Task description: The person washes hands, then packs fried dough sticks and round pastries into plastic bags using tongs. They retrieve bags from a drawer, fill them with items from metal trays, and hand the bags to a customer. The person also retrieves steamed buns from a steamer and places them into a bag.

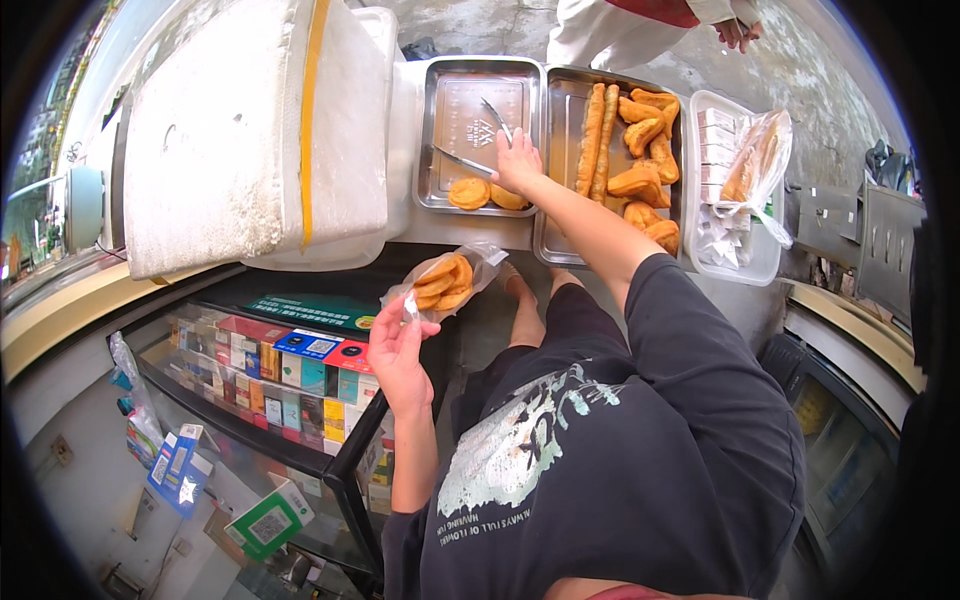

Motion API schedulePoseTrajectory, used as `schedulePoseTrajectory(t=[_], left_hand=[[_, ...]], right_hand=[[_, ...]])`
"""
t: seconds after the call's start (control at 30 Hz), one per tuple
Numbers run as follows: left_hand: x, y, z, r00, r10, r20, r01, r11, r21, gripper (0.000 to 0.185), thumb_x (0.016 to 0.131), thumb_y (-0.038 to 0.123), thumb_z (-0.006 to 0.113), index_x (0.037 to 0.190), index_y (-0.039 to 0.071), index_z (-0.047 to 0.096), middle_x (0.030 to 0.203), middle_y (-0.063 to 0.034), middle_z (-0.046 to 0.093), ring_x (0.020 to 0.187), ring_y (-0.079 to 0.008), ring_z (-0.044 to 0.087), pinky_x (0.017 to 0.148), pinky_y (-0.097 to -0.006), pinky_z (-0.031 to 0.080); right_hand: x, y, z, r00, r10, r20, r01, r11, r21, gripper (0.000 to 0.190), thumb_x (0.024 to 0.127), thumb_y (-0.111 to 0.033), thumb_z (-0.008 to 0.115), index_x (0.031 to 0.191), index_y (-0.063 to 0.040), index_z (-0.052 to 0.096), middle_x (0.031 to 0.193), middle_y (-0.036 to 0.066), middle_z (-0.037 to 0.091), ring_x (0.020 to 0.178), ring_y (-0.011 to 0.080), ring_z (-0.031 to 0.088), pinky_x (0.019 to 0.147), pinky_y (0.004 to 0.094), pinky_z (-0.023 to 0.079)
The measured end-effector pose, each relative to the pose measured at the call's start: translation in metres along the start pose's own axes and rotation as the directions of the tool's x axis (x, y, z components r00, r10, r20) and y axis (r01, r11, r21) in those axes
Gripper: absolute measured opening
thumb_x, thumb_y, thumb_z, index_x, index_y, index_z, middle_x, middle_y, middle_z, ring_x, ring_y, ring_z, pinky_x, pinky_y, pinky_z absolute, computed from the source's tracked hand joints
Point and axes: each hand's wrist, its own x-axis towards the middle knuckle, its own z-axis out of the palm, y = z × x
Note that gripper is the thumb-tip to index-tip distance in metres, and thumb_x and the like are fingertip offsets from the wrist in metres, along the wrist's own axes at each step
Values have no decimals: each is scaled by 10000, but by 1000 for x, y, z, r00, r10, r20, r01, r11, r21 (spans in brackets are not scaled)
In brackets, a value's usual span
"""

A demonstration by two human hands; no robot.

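My left hand (405, 352) pinches the gathered top of a clear plastic bag (487, 257) with several golden fried pastries (442, 283) inside. Over a steel tray (424, 176), my right hand (519, 161) grips metal tongs (466, 163), their two arms spread wide and holding nothing. Round flat pastries (469, 193) lie at that tray's near edge, just below the tongs. The steel tray to the right (559, 97) holds two long fried dough sticks (591, 139) and several folded fried pieces (636, 184); my right forearm passes over its near left part.
A large white foam box (217, 142) stands left of the trays. On the right, a plastic bin (757, 266) holds small packs and bagged bread (752, 161). A glass display case (247, 405) with boxes is at lower left. Another person (600, 37) stands beyond the trays.
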Motion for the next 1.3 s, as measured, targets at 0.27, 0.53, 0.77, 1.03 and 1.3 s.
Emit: schedulePoseTrajectory(t=[0.27,0.53,0.77,1.03,1.3], left_hand=[[6,-2,-5,997,41,-73,-41,999,-8,291,861,-44,538,1151,-18,530,1162,-169,591,772,-159,628,726,-259,521],[15,-6,6,1000,23,-16,-24,997,-78,275,875,-37,515,1148,-8,530,1151,-138,600,777,-134,621,723,-251,517],[20,-7,12,999,46,3,-46,998,-47,269,875,-28,524,1143,-5,536,1125,-124,607,770,-135,622,729,-251,512],[25,1,20,996,81,39,-80,997,-23,270,881,-15,530,1150,2,539,1123,-115,606,780,-132,618,732,-258,512],[39,-9,19,992,92,89,-90,996,-23,325,893,-17,505,1218,0,503,1181,-116,555,800,-124,601,755,-262,506]], right_hand=[[24,10,11,994,63,88,-77,984,163,984,678,-267,747,1417,-27,143,1173,260,446,1107,394,486,909,420,454],[-72,55,-93,896,-257,361,241,966,90,627,722,-203,663,1256,-53,370,1073,218,535,964,392,570,797,462,486],[-113,41,-81,879,-386,281,414,909,-46,500,762,-120,604,1215,-9,423,1013,187,558,855,347,619,703,419,518],[-76,22,-47,851,-475,225,508,852,-125,287,829,-91,481,1104,-11,480,945,165,593,808,315,638,646,415,527],[-143,36,-151,846,-531,-54,533,836,131,508,774,-66,542,1271,-101,448,1002,124,573,834,315,609,680,400,498]])
